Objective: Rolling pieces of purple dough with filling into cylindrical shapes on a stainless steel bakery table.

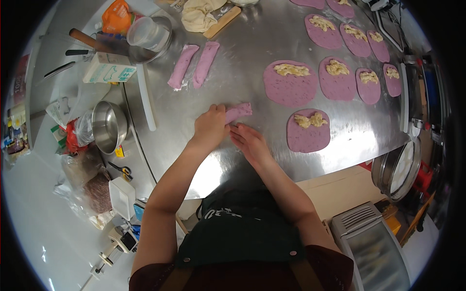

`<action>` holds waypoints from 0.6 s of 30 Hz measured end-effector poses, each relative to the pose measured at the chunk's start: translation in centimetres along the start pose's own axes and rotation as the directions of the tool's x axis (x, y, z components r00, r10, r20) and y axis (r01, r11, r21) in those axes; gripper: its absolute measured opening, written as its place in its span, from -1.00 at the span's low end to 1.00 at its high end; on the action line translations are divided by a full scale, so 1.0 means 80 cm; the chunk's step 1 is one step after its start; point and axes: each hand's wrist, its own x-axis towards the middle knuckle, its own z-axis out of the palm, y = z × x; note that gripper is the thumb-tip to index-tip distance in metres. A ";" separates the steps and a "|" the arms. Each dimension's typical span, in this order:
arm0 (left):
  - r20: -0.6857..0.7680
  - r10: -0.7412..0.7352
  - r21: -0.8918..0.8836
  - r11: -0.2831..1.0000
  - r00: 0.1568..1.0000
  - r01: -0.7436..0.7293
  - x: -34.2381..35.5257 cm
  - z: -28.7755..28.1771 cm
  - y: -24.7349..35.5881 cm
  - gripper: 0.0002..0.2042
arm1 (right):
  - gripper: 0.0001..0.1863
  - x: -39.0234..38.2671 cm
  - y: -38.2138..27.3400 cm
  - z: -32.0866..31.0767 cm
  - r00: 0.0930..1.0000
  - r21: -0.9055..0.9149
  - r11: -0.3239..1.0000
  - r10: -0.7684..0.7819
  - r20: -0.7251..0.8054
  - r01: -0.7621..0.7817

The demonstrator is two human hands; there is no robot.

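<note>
A short roll of purple dough lies on the steel table in front of me. My left hand is curled over its left end, hiding that part. Just below the roll is my right hand, fingers stretched out, with the tips at the roll's lower edge close to my left hand. Two longer finished-looking dough rolls rest side by side beyond my left hand. To the right lies a flat purple dough piece with a pale, lumpy filling near its far edge. More such filled pieces spread behind it.
At the left stand a steel bowl, a carton and a clear plastic tub. A white rod lies along the table's left side. Scissors lie near a white container. A cloth sits at the back.
</note>
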 end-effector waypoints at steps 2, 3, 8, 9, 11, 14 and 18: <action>-0.014 0.008 -0.075 0.997 1.000 -0.009 -0.006 -0.002 0.003 -0.68 | -0.60 0.011 0.000 0.007 0.996 0.066 0.997 -0.035 0.083 0.030; -0.028 0.006 -0.156 0.988 1.000 -0.010 -0.009 -0.003 0.004 -0.66 | -0.61 0.017 0.001 0.011 0.984 0.126 0.991 -0.068 0.163 0.047; -0.051 -0.025 -0.331 0.943 0.998 0.007 -0.036 0.013 0.005 -0.55 | -0.64 0.035 0.003 0.026 0.953 0.227 0.969 -0.153 0.261 0.094; -0.053 -0.057 -0.387 0.922 0.997 0.032 -0.044 0.016 0.005 -0.54 | -0.65 0.035 -0.001 0.028 0.961 0.210 0.973 -0.142 0.238 0.092; -0.132 -0.023 -0.351 0.936 0.991 -0.025 -0.062 0.015 0.008 -0.51 | -0.66 0.035 -0.002 0.028 0.954 0.114 0.976 -0.207 0.216 0.186; -0.251 -0.146 -0.489 0.872 0.957 0.005 -0.085 0.000 0.010 -0.58 | -0.64 0.020 -0.012 0.036 0.929 -0.163 0.926 -0.304 0.212 0.341; -0.469 -0.088 -0.688 0.660 0.879 -0.302 -0.097 -0.032 0.006 -0.64 | -0.59 -0.035 -0.041 0.064 0.845 -0.512 0.679 -0.350 0.405 0.526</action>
